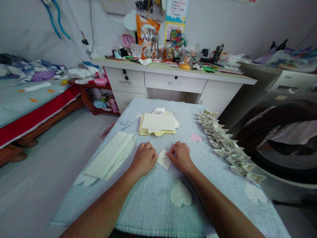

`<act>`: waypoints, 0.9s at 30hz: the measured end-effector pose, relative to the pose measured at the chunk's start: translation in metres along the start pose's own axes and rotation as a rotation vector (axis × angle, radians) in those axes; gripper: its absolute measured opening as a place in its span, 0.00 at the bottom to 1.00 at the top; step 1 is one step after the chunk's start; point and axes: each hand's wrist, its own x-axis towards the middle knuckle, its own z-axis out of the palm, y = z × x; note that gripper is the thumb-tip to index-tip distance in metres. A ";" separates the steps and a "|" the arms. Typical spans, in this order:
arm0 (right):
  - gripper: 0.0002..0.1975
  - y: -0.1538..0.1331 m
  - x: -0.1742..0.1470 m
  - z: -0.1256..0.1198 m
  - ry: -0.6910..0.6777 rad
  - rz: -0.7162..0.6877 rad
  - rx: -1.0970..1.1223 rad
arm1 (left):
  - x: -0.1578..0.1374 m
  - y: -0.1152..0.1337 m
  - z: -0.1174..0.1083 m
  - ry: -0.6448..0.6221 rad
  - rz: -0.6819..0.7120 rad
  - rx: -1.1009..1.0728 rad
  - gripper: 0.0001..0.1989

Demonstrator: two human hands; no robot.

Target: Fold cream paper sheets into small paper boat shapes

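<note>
A small folded square of cream paper (pixel 164 160) lies cornerwise on the cloth between my hands. My left hand (pixel 145 158) is closed, thumb and finger gripping the paper's left corner. On the opposite side my right hand (pixel 180 156) is curled, its fingertips pinching the right corner. Beyond them sits a stack of cream and yellow paper sheets (pixel 158 122), with crumpled white paper (pixel 158 110) behind it. A long folded pale green sheet (pixel 111 155) rests left of my left hand. Rows of folded paper pieces (pixel 226 142) with pointed tips run along the right side.
A pale blue patterned cloth (pixel 153 205) covers the table. Behind stands a white desk (pixel 175 82) loaded with a jar (pixel 168 51), an orange snack bag (pixel 147 31) and clutter. A bed (pixel 37 96) is at left, a washing machine (pixel 289 89) at right.
</note>
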 end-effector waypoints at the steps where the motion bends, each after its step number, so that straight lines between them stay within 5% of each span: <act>1: 0.10 0.000 0.000 0.000 -0.001 0.002 -0.002 | 0.000 0.000 0.000 -0.005 0.003 0.005 0.08; 13: 0.10 0.000 0.001 0.001 -0.003 0.004 -0.013 | 0.001 -0.002 -0.006 0.076 0.003 0.077 0.07; 19: 0.11 0.000 0.001 0.002 0.020 -0.005 -0.009 | 0.004 0.008 0.003 0.024 0.264 -0.059 0.12; 27: 0.07 0.009 0.000 -0.007 -0.025 0.004 0.043 | 0.005 0.003 0.012 -0.048 0.324 0.011 0.12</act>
